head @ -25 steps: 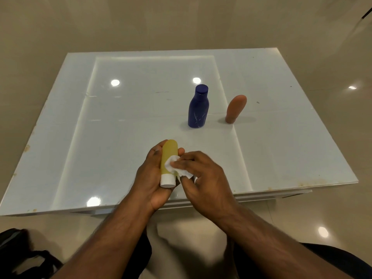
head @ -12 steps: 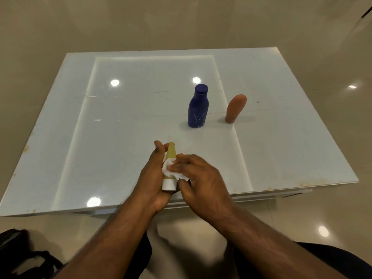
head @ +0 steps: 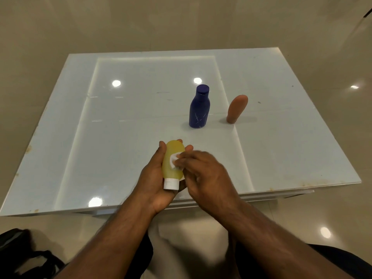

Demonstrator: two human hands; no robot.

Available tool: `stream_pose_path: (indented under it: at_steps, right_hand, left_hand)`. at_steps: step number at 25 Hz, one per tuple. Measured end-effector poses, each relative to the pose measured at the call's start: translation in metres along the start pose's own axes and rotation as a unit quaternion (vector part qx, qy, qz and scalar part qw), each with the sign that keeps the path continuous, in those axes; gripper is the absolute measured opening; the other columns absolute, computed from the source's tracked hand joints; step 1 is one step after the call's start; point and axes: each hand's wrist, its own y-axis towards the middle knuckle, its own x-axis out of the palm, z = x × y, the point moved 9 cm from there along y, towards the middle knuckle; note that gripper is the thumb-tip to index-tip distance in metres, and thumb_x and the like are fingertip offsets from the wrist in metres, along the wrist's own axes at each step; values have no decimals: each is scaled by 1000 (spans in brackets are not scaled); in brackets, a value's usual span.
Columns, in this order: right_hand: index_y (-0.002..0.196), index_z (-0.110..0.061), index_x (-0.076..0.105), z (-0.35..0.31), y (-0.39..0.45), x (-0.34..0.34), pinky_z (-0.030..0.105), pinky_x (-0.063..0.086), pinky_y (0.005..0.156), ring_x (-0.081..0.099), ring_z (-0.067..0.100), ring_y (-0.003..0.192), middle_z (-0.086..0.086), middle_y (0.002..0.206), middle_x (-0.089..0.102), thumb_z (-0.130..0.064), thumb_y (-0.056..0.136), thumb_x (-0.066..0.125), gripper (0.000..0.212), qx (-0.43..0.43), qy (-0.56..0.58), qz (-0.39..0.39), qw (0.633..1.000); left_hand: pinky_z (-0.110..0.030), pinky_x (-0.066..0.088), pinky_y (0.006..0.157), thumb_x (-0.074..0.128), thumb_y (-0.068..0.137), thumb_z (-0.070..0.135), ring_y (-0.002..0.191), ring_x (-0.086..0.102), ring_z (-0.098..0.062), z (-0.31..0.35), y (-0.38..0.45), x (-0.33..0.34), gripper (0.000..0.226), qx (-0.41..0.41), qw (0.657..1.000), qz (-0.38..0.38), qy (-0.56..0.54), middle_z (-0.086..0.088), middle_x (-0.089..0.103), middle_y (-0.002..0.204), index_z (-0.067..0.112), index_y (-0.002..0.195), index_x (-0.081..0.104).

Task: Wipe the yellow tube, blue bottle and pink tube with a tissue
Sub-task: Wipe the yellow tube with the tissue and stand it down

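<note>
My left hand [head: 155, 184] cradles the yellow tube [head: 172, 164], its white cap pointing toward me and its broad face up. My right hand [head: 203, 174] presses a small white tissue [head: 173, 160] against the tube's upper face; most of the tissue is hidden under the fingers. Farther back on the table the blue bottle [head: 199, 107] stands upright with its cap on. To its right the pink tube [head: 236, 109] stands on its cap, leaning slightly right. Neither hand touches these two.
The white glossy table [head: 120, 137] has its near edge just behind my wrists and its right edge past the pink tube. A dark bag [head: 24, 256] lies on the floor at lower left. Ceiling lights reflect on the tabletop.
The yellow tube has turned in my left hand from its narrow edge to its broad face up. My right hand with the tissue has slid up the tube.
</note>
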Motion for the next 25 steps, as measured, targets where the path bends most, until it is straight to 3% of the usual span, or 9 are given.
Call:
stream_pose_path:
  at_steps: [3, 8, 12, 17, 21, 23, 25]
  right_hand:
    - [106, -13, 69, 5, -2, -6, 33, 50, 91, 61, 20, 102, 5, 109, 68, -15, 83, 59, 25, 29, 15, 26, 999]
    - [107, -11, 69, -27, -19, 17, 32, 52, 86, 63, 22, 95, 7, 107, 68, -14, 80, 71, 27, -53, -30, -38, 997]
    - [104, -8, 70, 6, 1, -11, 29, 51, 86, 63, 22, 94, 9, 103, 68, -10, 81, 61, 25, 14, -19, 57, 998]
    - [103, -7, 70, -19, -11, 13, 32, 52, 81, 63, 26, 89, 10, 102, 68, -12, 74, 72, 29, -67, -90, -13, 994]
    - [102, -6, 70, 13, 6, -14, 34, 52, 82, 63, 28, 91, 12, 103, 67, -22, 81, 53, 32, -10, -77, 54, 996]
    - [102, -4, 70, 2, 1, -2, 37, 52, 81, 64, 31, 90, 14, 102, 68, -20, 76, 68, 30, -29, -101, 29, 994]
    - [99, -5, 70, -15, -11, 17, 38, 54, 77, 65, 31, 85, 14, 98, 69, -14, 61, 85, 42, -62, -131, -11, 989]
  left_hand:
    - [-47, 54, 94, 40, 97, 57, 114, 66, -27, 1, 1, -1, 51, 14, 1000, 8, 6, -5, 68, 131, 26, 131, 61]
    - [-46, 58, 87, 37, 98, 59, 105, 71, -23, 20, 4, -12, 48, 71, 997, 35, -2, 1, 75, 118, 29, 124, 63]
    - [-42, 62, 75, 40, 98, 56, 98, 74, -24, 7, 3, -6, 49, 49, 998, 29, 27, -7, 74, 118, 24, 127, 64]
    - [-42, 60, 84, 36, 97, 56, 104, 71, -25, 10, 3, -9, 49, 56, 995, 33, 73, -5, 75, 115, 24, 124, 62]
    - [-54, 51, 97, 51, 88, 59, 109, 67, -31, -4, 4, -5, 56, 40, 990, 34, 128, -14, 71, 122, 23, 129, 64]
    - [-54, 50, 98, 45, 87, 63, 113, 67, -33, -3, 4, -8, 60, 49, 987, 39, 149, -13, 71, 123, 25, 129, 64]
    - [-47, 58, 89, 32, 92, 65, 111, 69, -32, 1, 6, -8, 62, 58, 986, 29, 154, -11, 71, 123, 27, 130, 62]
